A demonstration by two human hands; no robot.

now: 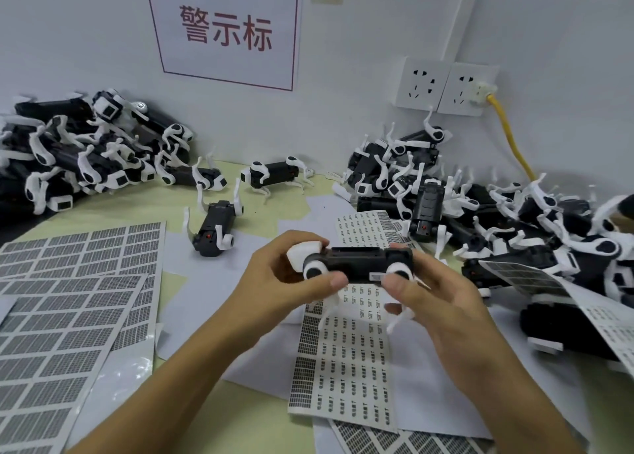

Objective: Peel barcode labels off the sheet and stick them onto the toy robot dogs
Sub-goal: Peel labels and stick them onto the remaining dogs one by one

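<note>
1. Two hands are sharing one toy robot dog, lifted just above the label sheet in the middle of the table. The left hand is curling round its head end, and the right hand is gripping the tail end with the thumb pressing at the lower edge of the body.
2. A small barcode label is showing on the dog's side, right beside that right thumb; whether it is fully stuck down, I cannot tell.
3. The dog is looking light and rigid: a hard black block of a body with white round hip joints and thin white legs hanging below. Those legs are looking like the fragile part, so the solid body is the safer place to hold.
4. The labels are likely behaving the opposite way: thin, limp and sticky, best lifted by a corner.
5. Unsorted dogs are piling up at the left and right, with more sheets lying at the left.
</note>
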